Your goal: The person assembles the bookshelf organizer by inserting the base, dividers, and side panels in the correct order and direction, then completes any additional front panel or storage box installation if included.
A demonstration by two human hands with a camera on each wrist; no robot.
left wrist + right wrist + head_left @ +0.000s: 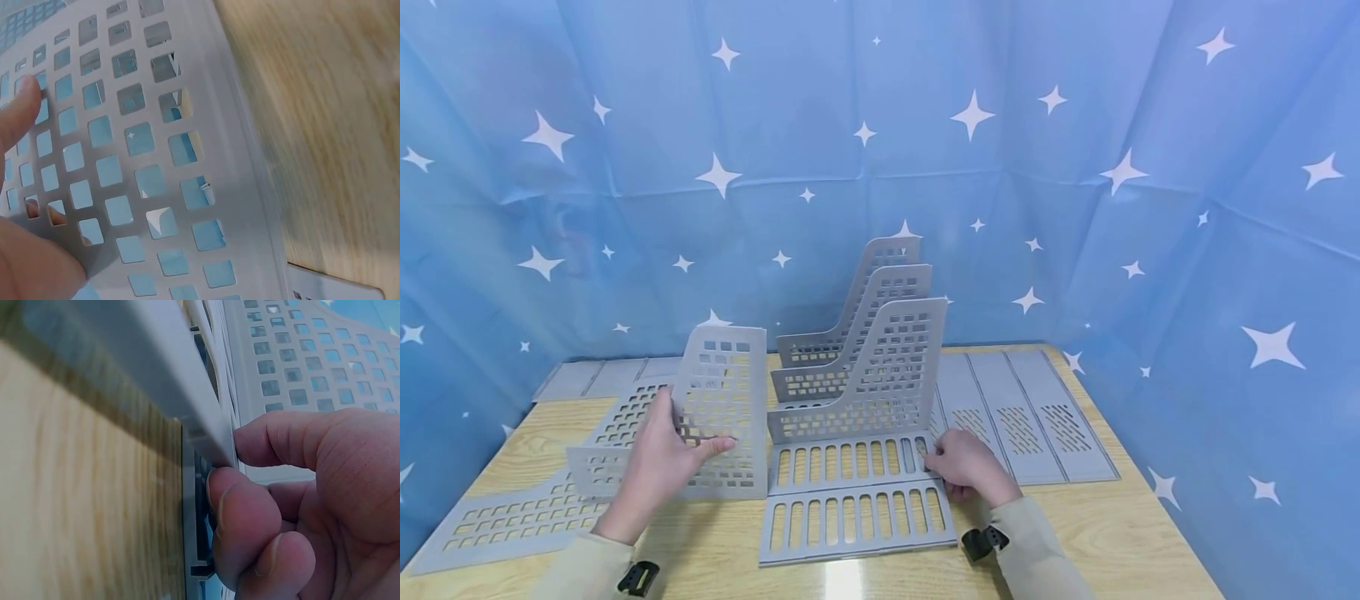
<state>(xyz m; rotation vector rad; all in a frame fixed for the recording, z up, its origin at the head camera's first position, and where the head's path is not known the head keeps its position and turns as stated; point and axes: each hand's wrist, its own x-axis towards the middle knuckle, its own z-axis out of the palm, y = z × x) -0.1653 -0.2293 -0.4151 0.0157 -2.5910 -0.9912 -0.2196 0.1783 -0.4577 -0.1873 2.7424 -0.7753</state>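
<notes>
My left hand (662, 462) holds a grey perforated side panel (741, 417) upright, thumb on its near face. In the left wrist view, that panel's (215, 137) square holes fill much of the frame, and part of the hand lies behind it. With bent fingers and thumb, my right hand (967, 467) pinches the right edge of a grey slotted base (857, 485). Up close in the right wrist view, the thumb and fingertips sit on either side of the thin edge (215, 434). Three perforated dividers (895, 375) stand in a row at the back of the base.
Another perforated panel (523, 521) lies flat at the left, partly under the held one. A flat folded panel with slanted slots (1037, 417) lies at the right. More flat grey sheeting (595, 379) is at the back left, near the blue star curtain (925, 167).
</notes>
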